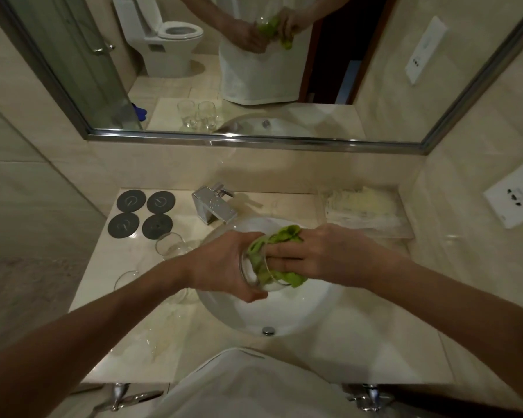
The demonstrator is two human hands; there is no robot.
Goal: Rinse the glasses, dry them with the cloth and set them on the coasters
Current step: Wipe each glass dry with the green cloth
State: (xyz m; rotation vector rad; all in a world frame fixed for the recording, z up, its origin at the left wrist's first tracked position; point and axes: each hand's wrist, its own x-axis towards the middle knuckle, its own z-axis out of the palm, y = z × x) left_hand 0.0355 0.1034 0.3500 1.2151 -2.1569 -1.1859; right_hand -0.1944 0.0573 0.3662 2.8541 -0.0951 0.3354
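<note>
My left hand (224,267) grips a clear glass (251,274) tilted on its side over the white sink (299,309). My right hand (308,254) holds a green cloth (284,236) and pushes part of it into the glass's mouth. Two more clear glasses stand on the counter left of the sink: one (169,245) just below the coasters, another (127,280) partly hidden behind my left forearm. Several dark round coasters (145,214) lie bare at the counter's back left.
A chrome faucet (215,206) stands behind the sink. A clear tray with folded white items (363,209) sits at the back right. The mirror (254,70) above reflects the room. A wall socket (514,197) is on the right. Water lies on the counter's front left.
</note>
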